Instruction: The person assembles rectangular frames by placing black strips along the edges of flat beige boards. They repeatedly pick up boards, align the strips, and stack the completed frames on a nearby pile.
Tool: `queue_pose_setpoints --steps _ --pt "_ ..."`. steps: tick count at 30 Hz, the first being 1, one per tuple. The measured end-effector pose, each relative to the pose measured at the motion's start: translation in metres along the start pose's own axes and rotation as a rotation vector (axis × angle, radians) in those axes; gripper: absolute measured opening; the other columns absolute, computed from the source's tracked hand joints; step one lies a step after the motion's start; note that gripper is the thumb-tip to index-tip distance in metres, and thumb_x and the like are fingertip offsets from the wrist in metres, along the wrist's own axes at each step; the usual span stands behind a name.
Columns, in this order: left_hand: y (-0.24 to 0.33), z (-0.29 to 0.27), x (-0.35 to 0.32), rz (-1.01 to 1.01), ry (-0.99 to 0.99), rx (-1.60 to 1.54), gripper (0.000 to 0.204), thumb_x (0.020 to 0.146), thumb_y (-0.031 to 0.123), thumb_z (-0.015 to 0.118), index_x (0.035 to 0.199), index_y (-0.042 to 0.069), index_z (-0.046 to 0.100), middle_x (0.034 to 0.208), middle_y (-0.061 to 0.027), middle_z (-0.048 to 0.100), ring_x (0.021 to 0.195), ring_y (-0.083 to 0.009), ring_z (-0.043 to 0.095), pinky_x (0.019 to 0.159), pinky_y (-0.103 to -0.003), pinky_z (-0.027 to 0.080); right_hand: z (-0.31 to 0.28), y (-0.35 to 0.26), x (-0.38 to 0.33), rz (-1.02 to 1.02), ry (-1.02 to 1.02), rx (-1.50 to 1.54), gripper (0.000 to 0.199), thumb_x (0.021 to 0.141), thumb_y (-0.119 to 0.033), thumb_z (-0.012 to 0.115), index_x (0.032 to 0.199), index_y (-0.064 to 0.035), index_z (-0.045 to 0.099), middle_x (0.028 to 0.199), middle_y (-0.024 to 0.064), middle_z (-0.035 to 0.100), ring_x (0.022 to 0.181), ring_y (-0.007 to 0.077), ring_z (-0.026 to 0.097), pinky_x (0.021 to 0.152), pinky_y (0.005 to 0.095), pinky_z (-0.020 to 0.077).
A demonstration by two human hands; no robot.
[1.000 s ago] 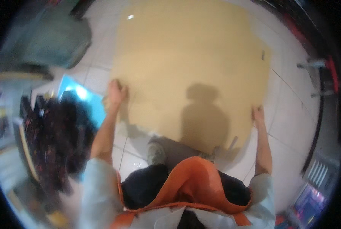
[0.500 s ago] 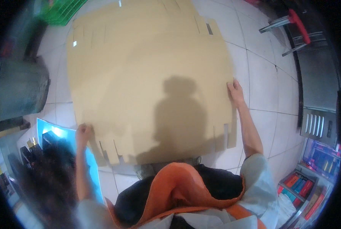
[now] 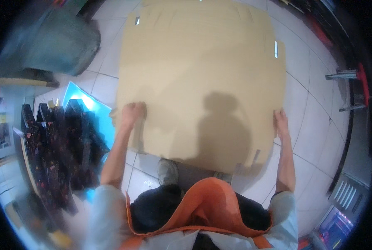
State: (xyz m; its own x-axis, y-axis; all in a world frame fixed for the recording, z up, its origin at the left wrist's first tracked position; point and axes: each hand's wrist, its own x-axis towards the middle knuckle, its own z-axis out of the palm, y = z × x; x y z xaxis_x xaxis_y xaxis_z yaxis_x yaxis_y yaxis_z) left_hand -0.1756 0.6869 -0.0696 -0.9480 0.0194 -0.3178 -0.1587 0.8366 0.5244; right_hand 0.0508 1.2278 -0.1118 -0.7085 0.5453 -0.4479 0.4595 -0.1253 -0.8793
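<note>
A large flat cardboard sheet (image 3: 173,71) with slots and notched ends stretches out in front of me above the tiled floor. My left hand (image 3: 132,114) is closed on its near left part, fingers curled over the board. At the right edge, my right hand (image 3: 281,121) pinches the sheet with the fingers partly hidden by it. A dark shadow of a head and shoulders falls across the right half of the cardboard. Below its near edge show my shoe (image 3: 168,171) and an orange apron (image 3: 211,200).
On the left stand dark, flower-patterned upright pieces (image 3: 52,154) beside a shiny blue sheet (image 3: 97,114). A large grey-green container (image 3: 56,46) is at the upper left. To the right are a red-topped stool (image 3: 363,85) and a slotted grey metal panel (image 3: 347,195).
My view has turned, so the surroundings sit differently. The cardboard and both hands appear farther right in the picture. My left hand has come up and inward, still gripping the board.
</note>
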Motion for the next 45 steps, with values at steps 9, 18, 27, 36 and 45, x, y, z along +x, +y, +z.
queue_pose_setpoints --steps 9,18,27,36,45 --pt "-0.060 -0.005 0.105 0.097 0.292 0.202 0.051 0.068 0.032 0.064 0.104 -0.002 0.054 0.097 -0.0228 0.058 0.093 -0.0381 0.054 0.085 -0.042 0.043 0.003 0.015 0.009 -0.114 0.098 -0.282 0.055 0.089 -0.019 0.048 0.136 0.0009 0.026 0.136 0.0155 0.038 0.122 0.0222 0.039 0.099 0.0308 0.0322" --pt "-0.053 -0.012 0.090 0.000 0.202 0.009 0.036 0.070 0.029 0.063 0.083 -0.005 0.063 0.082 -0.0227 0.062 0.082 -0.0327 0.061 0.074 -0.039 0.047 0.019 -0.003 -0.002 0.019 0.186 -0.335 0.069 0.089 -0.027 0.049 0.140 -0.0015 0.012 0.138 0.0171 0.034 0.124 0.0245 0.036 0.101 0.0327 0.0300" --pt "-0.051 -0.046 0.049 -0.026 0.152 -0.046 0.031 0.078 0.020 0.056 0.097 -0.003 0.063 0.081 -0.0109 0.064 0.074 -0.0166 0.059 0.065 -0.029 0.046 0.010 0.009 0.006 -0.010 0.053 0.038 0.071 0.091 -0.030 0.049 0.141 -0.0030 0.006 0.144 0.0151 0.020 0.130 0.0229 0.025 0.104 0.0345 0.0252" --pt "0.056 -0.110 -0.003 -0.083 -0.151 -0.570 0.041 0.079 0.018 0.063 0.112 -0.004 0.053 0.097 -0.0109 0.061 0.083 -0.0155 0.057 0.069 -0.027 0.048 -0.007 0.022 0.012 -0.031 0.024 0.109 0.063 0.091 -0.026 0.048 0.139 -0.0030 0.016 0.140 0.0138 0.029 0.126 0.0231 0.032 0.102 0.0343 0.0297" --pt "-0.089 -0.166 -0.013 0.092 -0.021 -0.489 0.042 0.082 0.013 0.057 0.120 -0.001 0.045 0.112 -0.0120 0.055 0.093 -0.0215 0.058 0.080 -0.031 0.048 -0.055 -0.004 -0.006 0.093 0.170 -0.070 0.066 0.086 -0.032 0.057 0.137 -0.0037 0.025 0.135 0.0120 0.038 0.122 0.0224 0.038 0.101 0.0369 0.0306"
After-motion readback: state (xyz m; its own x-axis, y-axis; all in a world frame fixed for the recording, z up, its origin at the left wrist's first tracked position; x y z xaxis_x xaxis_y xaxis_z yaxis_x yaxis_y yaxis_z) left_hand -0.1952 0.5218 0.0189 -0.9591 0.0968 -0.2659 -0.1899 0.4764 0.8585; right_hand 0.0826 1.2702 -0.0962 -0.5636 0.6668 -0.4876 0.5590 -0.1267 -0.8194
